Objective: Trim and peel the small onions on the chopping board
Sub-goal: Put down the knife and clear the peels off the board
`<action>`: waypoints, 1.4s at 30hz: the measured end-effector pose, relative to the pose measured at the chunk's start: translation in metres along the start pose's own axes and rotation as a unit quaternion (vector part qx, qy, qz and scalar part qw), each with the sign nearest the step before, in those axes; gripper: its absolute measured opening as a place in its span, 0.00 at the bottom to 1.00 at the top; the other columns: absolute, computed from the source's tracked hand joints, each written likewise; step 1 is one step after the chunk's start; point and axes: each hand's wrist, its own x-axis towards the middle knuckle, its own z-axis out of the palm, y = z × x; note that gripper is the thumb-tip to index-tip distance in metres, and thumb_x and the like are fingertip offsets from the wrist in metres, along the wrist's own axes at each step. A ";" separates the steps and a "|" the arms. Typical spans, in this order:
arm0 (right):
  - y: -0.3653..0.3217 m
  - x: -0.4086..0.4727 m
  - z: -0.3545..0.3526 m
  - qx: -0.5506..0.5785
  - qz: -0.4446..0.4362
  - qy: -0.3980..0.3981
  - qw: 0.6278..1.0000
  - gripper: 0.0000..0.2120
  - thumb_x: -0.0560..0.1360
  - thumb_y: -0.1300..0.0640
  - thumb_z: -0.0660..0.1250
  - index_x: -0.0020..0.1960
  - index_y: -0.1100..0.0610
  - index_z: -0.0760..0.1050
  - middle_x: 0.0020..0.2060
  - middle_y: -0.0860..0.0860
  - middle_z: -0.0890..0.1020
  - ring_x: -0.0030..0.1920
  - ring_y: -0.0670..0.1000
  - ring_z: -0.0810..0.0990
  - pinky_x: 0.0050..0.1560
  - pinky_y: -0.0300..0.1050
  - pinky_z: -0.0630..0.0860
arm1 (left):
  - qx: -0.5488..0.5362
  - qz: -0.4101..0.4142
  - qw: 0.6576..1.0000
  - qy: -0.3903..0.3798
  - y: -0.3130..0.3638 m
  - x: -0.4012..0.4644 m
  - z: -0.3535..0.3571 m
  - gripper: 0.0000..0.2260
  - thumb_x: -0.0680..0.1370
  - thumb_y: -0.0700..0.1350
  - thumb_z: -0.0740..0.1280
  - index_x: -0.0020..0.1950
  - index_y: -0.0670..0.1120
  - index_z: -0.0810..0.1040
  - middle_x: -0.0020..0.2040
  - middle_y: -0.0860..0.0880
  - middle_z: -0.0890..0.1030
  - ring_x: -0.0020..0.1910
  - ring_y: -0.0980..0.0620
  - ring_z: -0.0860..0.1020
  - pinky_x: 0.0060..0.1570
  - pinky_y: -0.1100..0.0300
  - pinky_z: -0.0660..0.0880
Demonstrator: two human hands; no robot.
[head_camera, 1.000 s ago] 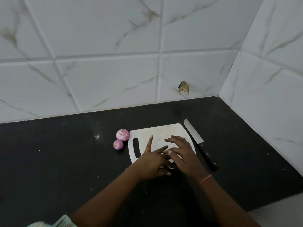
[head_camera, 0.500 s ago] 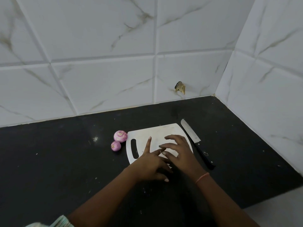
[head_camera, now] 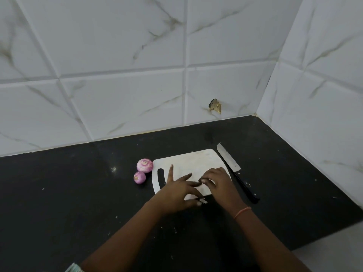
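Frame centre: left hand (head_camera: 177, 190) and right hand (head_camera: 219, 183), fingers extended, rest flat on the chopping board (head_camera: 193, 160). Two peeled onions (head_camera: 144, 165) lie left; knife (head_camera: 236, 172) right, on the tabletop (head_camera: 78, 193).

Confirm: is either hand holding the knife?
No, the knife lies alone on the counter right of the board, clear of both hands.

Two onions (head_camera: 144, 165) (head_camera: 139, 177), one knife (head_camera: 235, 171), one board (head_camera: 196, 160)
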 end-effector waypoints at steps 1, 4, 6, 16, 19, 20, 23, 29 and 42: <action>0.000 -0.002 0.002 -0.021 -0.003 -0.017 1.000 0.09 0.76 0.62 0.66 0.48 0.53 0.84 0.42 0.45 0.83 0.48 0.46 0.74 0.48 0.40 0.71 | -0.013 -0.030 0.999 0.017 -0.003 -0.001 0.001 0.13 0.82 0.57 0.62 0.65 0.61 0.78 0.77 0.59 0.68 0.81 0.54 0.51 0.70 0.33 0.25; 0.002 -0.009 0.007 -0.047 0.044 0.009 0.998 0.07 0.73 0.63 0.69 0.45 0.54 0.84 0.38 0.46 0.84 0.44 0.47 0.75 0.45 0.44 0.73 | -0.034 -0.107 0.992 0.065 -0.014 -0.003 0.010 0.14 0.83 0.50 0.62 0.67 0.60 0.75 0.77 0.57 0.68 0.80 0.56 0.57 0.75 0.34 0.34; 0.003 -0.015 0.011 -0.027 0.076 0.019 0.997 0.03 0.71 0.60 0.73 0.40 0.54 0.81 0.38 0.45 0.81 0.43 0.44 0.75 0.43 0.42 0.73 | -0.035 -0.132 0.989 0.062 -0.021 -0.004 0.018 0.18 0.82 0.49 0.64 0.72 0.57 0.71 0.78 0.55 0.65 0.80 0.55 0.56 0.77 0.37 0.37; 0.000 -0.034 0.032 0.024 0.152 -0.041 0.987 0.28 0.81 0.54 0.60 0.78 0.55 0.56 0.73 0.53 0.67 0.74 0.54 0.64 0.73 0.46 0.63 | -0.163 -0.151 0.972 0.072 -0.032 -0.008 0.056 0.28 0.84 0.41 0.61 0.81 0.45 0.55 0.82 0.47 0.52 0.82 0.50 0.48 0.72 0.69 0.40; -0.009 -0.045 0.042 -0.008 0.066 -0.147 0.987 0.31 0.82 0.50 0.56 0.80 0.51 0.45 0.78 0.47 0.55 0.78 0.49 0.49 0.76 0.41 0.47 | -0.163 -0.149 0.972 0.086 -0.033 -0.007 0.061 0.27 0.84 0.39 0.59 0.81 0.44 0.55 0.82 0.46 0.52 0.82 0.50 0.48 0.71 0.70 0.38; -0.011 -0.047 0.041 0.027 0.039 -0.168 0.985 0.30 0.82 0.51 0.56 0.80 0.49 0.46 0.78 0.45 0.57 0.77 0.45 0.51 0.76 0.40 0.49 | -0.161 -0.147 0.971 0.094 -0.034 -0.007 0.063 0.26 0.84 0.38 0.59 0.81 0.44 0.55 0.82 0.46 0.53 0.82 0.49 0.49 0.71 0.70 0.38; -0.002 -0.044 0.031 0.156 0.042 -0.139 0.977 0.29 0.80 0.59 0.56 0.77 0.43 0.53 0.72 0.40 0.68 0.59 0.34 0.75 0.62 0.36 0.71 | -0.169 -0.145 0.968 0.120 -0.034 -0.009 0.069 0.25 0.84 0.38 0.59 0.80 0.44 0.57 0.81 0.47 0.55 0.82 0.49 0.51 0.71 0.71 0.38; 0.044 0.009 0.033 -0.014 0.183 -0.015 0.983 0.34 0.79 0.53 0.58 0.79 0.57 0.46 0.78 0.55 0.57 0.77 0.53 0.56 0.77 0.46 0.52 | -0.213 -0.145 0.951 0.169 -0.029 -0.014 0.071 0.32 0.83 0.38 0.60 0.80 0.56 0.48 0.76 0.61 0.55 0.76 0.62 0.52 0.76 0.68 0.46; 0.055 0.072 0.041 0.101 0.199 -0.002 0.975 0.31 0.80 0.59 0.57 0.79 0.55 0.48 0.76 0.55 0.62 0.70 0.53 0.69 0.70 0.46 0.65 | -0.206 -0.147 0.940 0.231 -0.027 -0.017 0.082 0.36 0.80 0.40 0.62 0.79 0.55 0.43 0.80 0.60 0.49 0.78 0.65 0.50 0.75 0.70 0.49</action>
